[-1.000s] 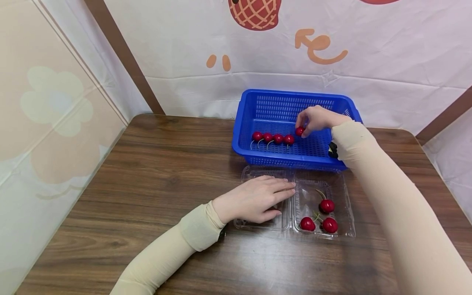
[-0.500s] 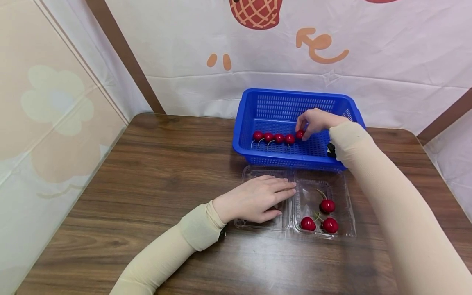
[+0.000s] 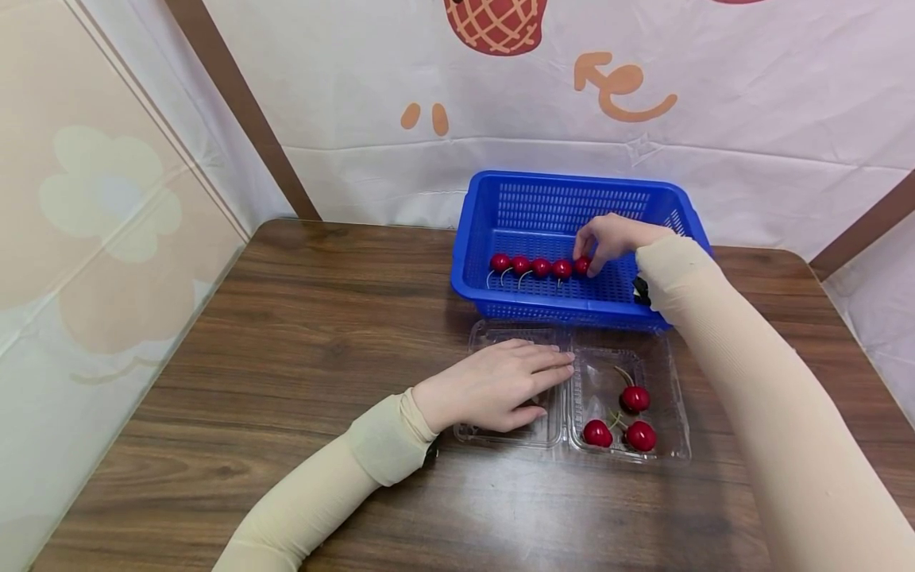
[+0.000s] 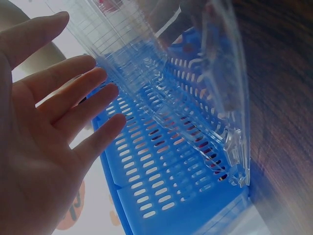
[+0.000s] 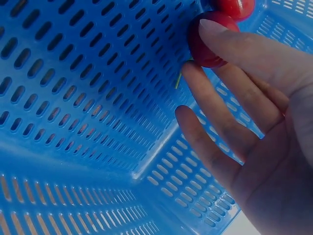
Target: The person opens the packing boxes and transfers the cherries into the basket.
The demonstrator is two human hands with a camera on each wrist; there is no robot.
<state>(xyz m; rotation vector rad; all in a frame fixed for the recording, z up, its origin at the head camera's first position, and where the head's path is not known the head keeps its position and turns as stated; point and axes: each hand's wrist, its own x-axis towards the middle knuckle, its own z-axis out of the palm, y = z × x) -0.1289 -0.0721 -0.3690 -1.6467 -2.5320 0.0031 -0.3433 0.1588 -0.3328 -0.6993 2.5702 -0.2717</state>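
Inside the blue plastic basket [image 3: 572, 307], my right hand [image 3: 615, 238] pinches a red cherry [image 3: 582, 266] at the right end of a row of several cherries [image 3: 541, 268]. In the right wrist view the thumb and fingers are on that cherry [image 5: 208, 46], and it sits against another red one [image 5: 237, 7]. My left hand [image 3: 496, 385] lies with fingers extended over the left half of a hinged clear plastic container [image 3: 568, 433]. Three cherries [image 3: 635, 399] with green stems lie in the container's right half. In the left wrist view the fingers [image 4: 83, 105] are spread beside the clear plastic.
The basket stands at the back of the wooden table [image 3: 300, 334], directly behind the clear container. A printed white cloth [image 3: 357, 183] hangs along the far edge, and another pale curtain [image 3: 93, 262] borders the left side.
My right hand has brought its cherry slightly down and toward the row, where it now lines up beside the others. The left hand has stayed in place.
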